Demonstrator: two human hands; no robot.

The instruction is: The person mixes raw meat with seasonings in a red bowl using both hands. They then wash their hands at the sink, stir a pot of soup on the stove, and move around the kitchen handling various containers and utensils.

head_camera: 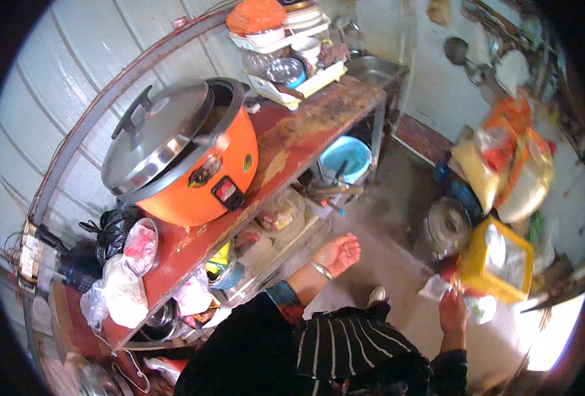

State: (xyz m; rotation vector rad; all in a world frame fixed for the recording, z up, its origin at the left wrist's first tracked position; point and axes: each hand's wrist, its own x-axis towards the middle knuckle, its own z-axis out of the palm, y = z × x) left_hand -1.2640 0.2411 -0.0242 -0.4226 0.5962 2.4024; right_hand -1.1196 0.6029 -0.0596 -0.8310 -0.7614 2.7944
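My left hand (338, 254), with a silver bracelet (321, 270) at its wrist, hangs over the floor in front of the bench. Its palm shows empty, the fingers loosely bent. Out to the right, my right hand (453, 313) is near a yellow plastic crate (520, 294); whether its blurred fingers touch or hold anything is unclear. On the red, worn bench (292, 131) to the left stands a large orange rice cooker (198, 198). Its steel lid (161, 133) sits tilted, leaving a dark gap at one side.
A dish rack (317, 81) with bowls stands beside a metal sink (374, 69). Plastic bags (124, 294) and a bowl (141, 247) lie at the bench's near end. Beneath is a blue basin (347, 158). Full sacks (480, 173) lean at right above a clear-looking round container (446, 227).
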